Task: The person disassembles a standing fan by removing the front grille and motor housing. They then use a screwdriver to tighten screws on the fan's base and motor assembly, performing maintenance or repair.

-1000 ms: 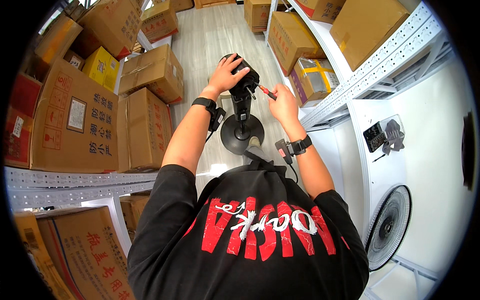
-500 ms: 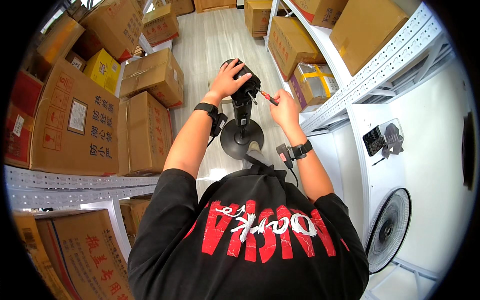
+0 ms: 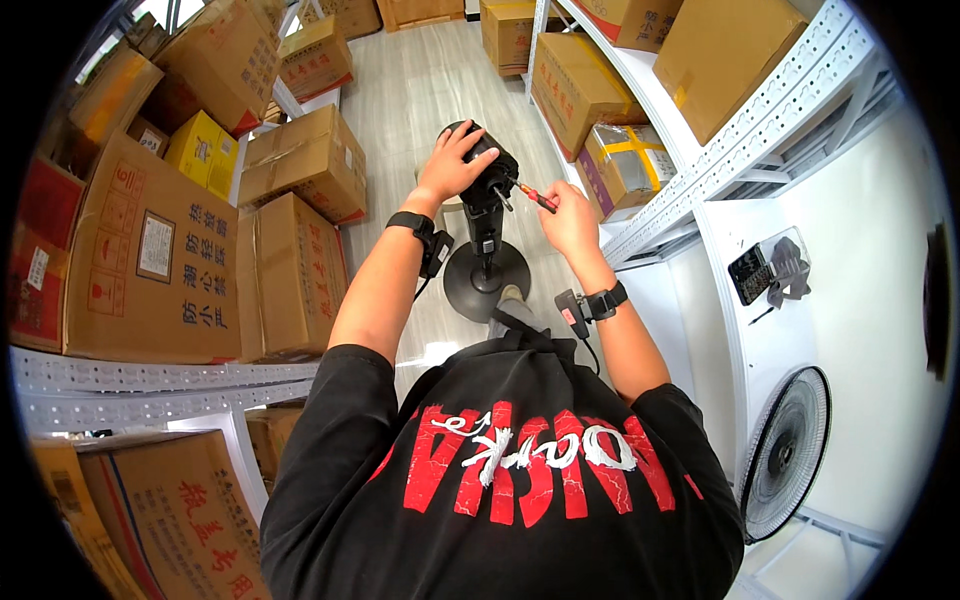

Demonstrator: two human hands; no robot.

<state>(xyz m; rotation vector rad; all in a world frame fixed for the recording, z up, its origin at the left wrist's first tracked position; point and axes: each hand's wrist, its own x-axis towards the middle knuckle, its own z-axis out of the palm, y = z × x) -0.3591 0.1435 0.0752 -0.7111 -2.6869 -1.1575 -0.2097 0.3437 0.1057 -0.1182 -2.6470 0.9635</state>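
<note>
A black fan motor head [image 3: 493, 178] tops a dark upright stand with a round base [image 3: 482, 291] on the floor before me. Over its rounded casing lies my left hand [image 3: 454, 165], fingers curled along the top and thumb across the near side, gripping it. A bare metal shaft [image 3: 503, 199] juts from the motor toward me. My right hand [image 3: 571, 222] is closed round a red and black screwdriver [image 3: 538, 196]. Its tip reaches the motor's right side; the exact contact point is too small to make out.
Cardboard boxes [image 3: 290, 270] crowd the left shelves, and more boxes [image 3: 585, 90] line the right. A round fan grille [image 3: 785, 452] leans by the right white shelf [image 3: 735, 300], where a black case [image 3: 750, 275] and a grey cloth [image 3: 790, 270] lie. My shoe [image 3: 512, 293] is beside the base.
The view has shifted slightly. More of the screwdriver's red handle shows beside my right fingers. My left hand keeps its place on the motor head.
</note>
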